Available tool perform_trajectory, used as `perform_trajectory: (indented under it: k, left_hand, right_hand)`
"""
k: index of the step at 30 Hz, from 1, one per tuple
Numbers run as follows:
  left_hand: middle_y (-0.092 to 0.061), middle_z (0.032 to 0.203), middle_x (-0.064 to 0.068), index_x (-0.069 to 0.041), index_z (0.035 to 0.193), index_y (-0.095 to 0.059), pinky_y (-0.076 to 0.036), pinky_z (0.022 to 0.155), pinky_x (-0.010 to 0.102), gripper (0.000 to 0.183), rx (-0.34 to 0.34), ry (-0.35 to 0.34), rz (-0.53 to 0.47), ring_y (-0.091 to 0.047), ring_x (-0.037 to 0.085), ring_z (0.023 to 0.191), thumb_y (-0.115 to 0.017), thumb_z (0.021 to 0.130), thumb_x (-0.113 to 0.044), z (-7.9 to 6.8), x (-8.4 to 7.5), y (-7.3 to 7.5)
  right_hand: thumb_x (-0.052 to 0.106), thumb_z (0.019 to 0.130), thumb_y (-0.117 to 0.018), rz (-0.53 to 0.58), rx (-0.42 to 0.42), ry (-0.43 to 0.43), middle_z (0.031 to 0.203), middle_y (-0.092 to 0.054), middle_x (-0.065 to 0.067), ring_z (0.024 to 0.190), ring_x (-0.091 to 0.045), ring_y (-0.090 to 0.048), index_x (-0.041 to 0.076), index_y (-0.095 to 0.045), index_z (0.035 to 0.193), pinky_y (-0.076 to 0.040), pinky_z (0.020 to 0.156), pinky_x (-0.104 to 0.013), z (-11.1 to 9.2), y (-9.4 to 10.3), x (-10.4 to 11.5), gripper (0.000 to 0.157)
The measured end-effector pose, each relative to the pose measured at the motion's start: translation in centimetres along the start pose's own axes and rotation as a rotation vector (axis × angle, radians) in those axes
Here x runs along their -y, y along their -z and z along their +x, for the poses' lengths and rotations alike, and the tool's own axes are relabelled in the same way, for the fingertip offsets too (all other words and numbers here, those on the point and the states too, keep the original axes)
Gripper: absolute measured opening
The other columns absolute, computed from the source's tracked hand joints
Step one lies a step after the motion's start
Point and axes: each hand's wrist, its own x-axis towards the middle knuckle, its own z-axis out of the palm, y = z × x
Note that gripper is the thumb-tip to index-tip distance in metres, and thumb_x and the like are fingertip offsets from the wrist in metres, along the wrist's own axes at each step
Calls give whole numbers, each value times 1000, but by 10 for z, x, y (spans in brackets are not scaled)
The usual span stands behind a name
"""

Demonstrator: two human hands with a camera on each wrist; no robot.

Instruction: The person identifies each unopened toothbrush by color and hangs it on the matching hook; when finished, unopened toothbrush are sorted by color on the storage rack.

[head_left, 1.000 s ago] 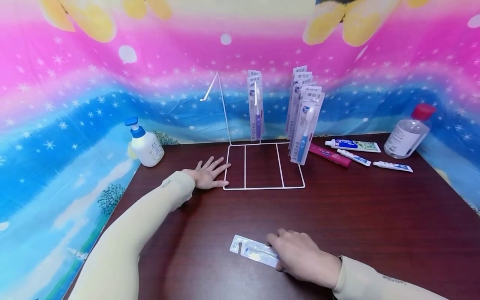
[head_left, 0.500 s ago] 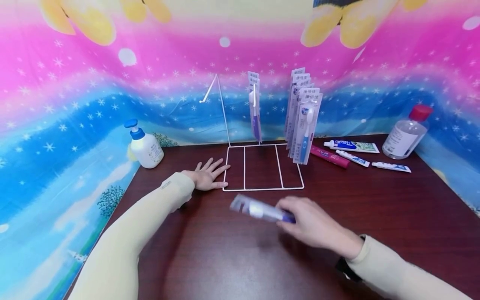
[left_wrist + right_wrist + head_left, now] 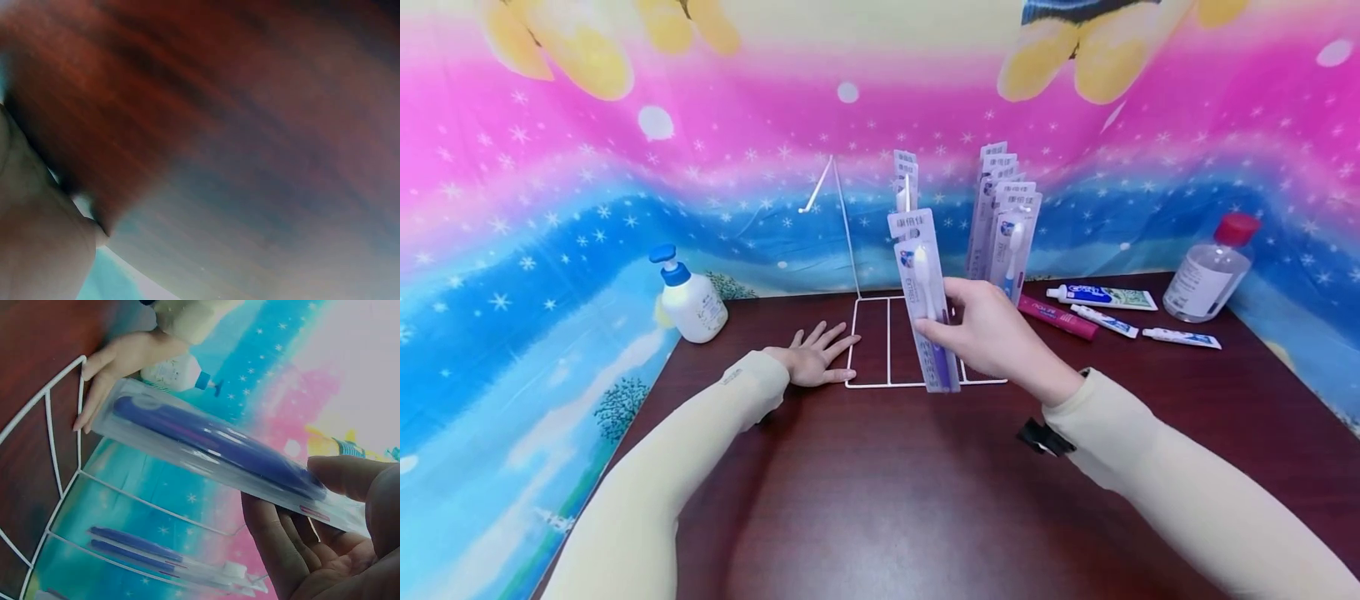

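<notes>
Upright in front of a white wire display rack (image 3: pixel 888 342), a packaged toothbrush (image 3: pixel 934 354) with a purple handle is pinched between the thumb and fingers of my right hand (image 3: pixel 992 329). Its card top is close to the rack's middle hook (image 3: pixel 907 192), where other packaged toothbrushes (image 3: pixel 904 171) hang. The right wrist view shows the purple handle (image 3: pixel 206 437) through clear plastic. My left hand (image 3: pixel 811 360) lies flat on the table with fingers spread, touching the left side of the rack's base. Only part of the left hand (image 3: pixel 40 231) shows in the left wrist view.
Several packaged toothbrushes (image 3: pixel 1018 242) hang on the rack's right side. A left hook (image 3: pixel 818 185) juts forward. A pump bottle (image 3: pixel 692 304) stands left; toothpaste tubes (image 3: pixel 1101 297), a pink tube (image 3: pixel 1058 317) and a red-capped bottle (image 3: pixel 1208 271) are right. Patterned cloth surrounds the table (image 3: pixel 850 500).
My right hand has lifted the packaged toothbrush from the table near the front, carried it toward the rack and turned it upright. The left hand has stayed at the rack's base.
</notes>
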Motion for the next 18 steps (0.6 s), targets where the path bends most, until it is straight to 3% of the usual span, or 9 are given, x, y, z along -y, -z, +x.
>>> perform_trajectory:
  k: [18]
  left_hand:
    - [16,151,-9,-46,143,6,2,103,58,81,22,6,1,17,25,136,-22,76,-82,-2,-2,2]
  right_hand:
    - [28,84,-68,-33,-14,-83,106,-64,-7,84,-18,-63,12,-59,120,-52,68,-38,46,-9,-20,40]
